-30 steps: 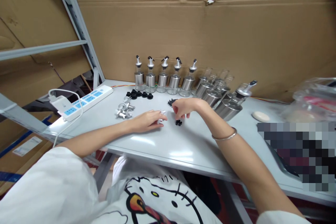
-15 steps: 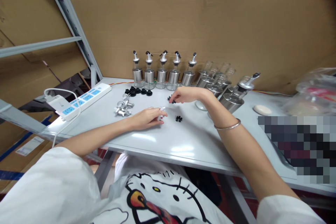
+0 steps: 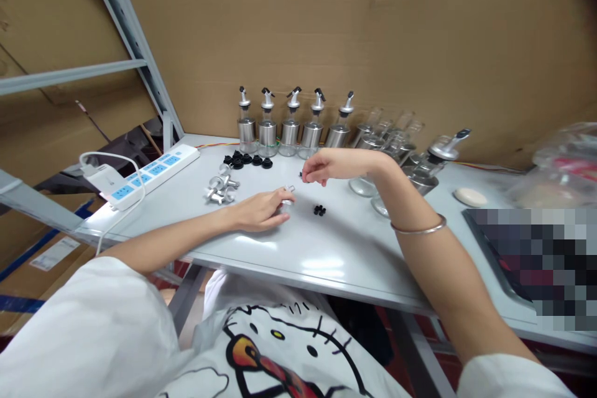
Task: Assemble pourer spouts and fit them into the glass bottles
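Left hand [image 3: 261, 211] grips a silver spout [image 3: 291, 189] near right hand [image 3: 330, 165], whose grasp is unclear.

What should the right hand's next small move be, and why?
Probably to pinch the dark piece showing by the right hand's fingertips, if it is not already gripped, which I can't tell. The left hand holds a silver spout piece, and spouts on the standing bottles carry black tips.
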`<act>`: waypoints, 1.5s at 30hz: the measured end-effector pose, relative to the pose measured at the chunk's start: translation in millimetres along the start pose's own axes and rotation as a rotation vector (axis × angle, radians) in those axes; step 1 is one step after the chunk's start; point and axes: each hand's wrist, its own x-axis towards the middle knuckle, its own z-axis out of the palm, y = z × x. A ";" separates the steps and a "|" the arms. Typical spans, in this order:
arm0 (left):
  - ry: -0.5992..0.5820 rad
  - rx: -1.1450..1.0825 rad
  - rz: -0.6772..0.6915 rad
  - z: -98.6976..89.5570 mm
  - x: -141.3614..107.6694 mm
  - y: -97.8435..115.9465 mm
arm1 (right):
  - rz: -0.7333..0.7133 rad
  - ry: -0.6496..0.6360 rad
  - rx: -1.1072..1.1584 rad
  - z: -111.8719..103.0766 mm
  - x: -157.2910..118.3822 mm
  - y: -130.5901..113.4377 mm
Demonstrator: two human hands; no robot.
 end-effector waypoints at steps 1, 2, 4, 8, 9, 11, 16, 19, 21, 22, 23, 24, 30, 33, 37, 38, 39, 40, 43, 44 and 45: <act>0.004 0.001 -0.010 0.1 -0.5 -0.3 | -0.009 0.022 0.023 0.6 0.7 -0.4; 0.010 0.000 -0.020 0.3 -0.8 -0.9 | -0.015 0.049 0.051 1.4 1.5 -1.2; 0.019 -0.004 -0.032 1.3 -1.0 -2.6 | -0.031 0.105 0.129 2.9 2.7 -3.6; 0.021 -0.005 0.002 2.9 0.1 -5.2 | -0.094 0.151 0.305 5.3 4.2 -7.2; 0.020 -0.004 0.009 3.0 0.4 -5.4 | -0.096 0.156 0.328 5.5 4.7 -7.2; 0.014 -0.008 0.012 3.0 0.8 -5.4 | -0.066 0.166 0.361 5.8 5.6 -6.5; 0.001 -0.024 -0.002 3.2 0.9 -4.7 | -0.059 0.229 0.411 13.5 7.0 -6.2; -0.002 -0.031 -0.013 3.2 1.2 -4.0 | -0.128 0.384 0.419 29.7 8.2 -4.2; -0.002 -0.032 -0.013 2.9 1.5 -3.9 | -0.173 0.499 0.444 44.2 10.0 -0.3; 0.000 -0.033 -0.004 2.7 1.7 -3.9 | -0.193 0.557 0.476 51.6 11.1 2.2; 0.003 -0.032 0.006 2.6 1.9 -3.9 | -0.204 0.611 0.523 58.6 12.0 4.8; 0.006 -0.031 0.015 2.6 2.0 -4.0 | -0.211 0.661 0.579 64.9 12.8 7.4; 0.017 -0.012 0.020 3.1 2.1 -3.0 | -0.266 0.759 0.782 87.7 12.3 14.8; 0.025 0.007 0.035 2.5 1.9 -1.9 | -0.299 0.763 0.792 92.9 10.7 12.9; 0.036 0.060 0.090 0.9 2.3 -0.6 | -0.320 0.830 0.793 96.8 10.3 10.2; 0.036 0.072 0.100 0.6 2.4 -0.3 | -0.328 0.843 0.785 97.4 10.4 10.0; 0.035 0.083 0.107 0.3 2.5 0.0 | -0.336 0.854 0.770 97.8 10.3 9.9; 0.033 0.090 0.112 0.2 2.6 0.3 | -0.341 0.864 0.751 98.1 10.0 9.8; 0.029 0.095 0.113 0.5 2.6 1.1 | -0.340 0.886 0.672 98.4 8.3 9.5; 0.028 0.093 0.106 0.8 2.4 1.3 | -0.339 0.889 0.644 98.3 7.5 9.2; 0.028 0.091 0.095 1.1 2.2 1.4 | -0.338 0.892 0.618 98.2 6.8 8.8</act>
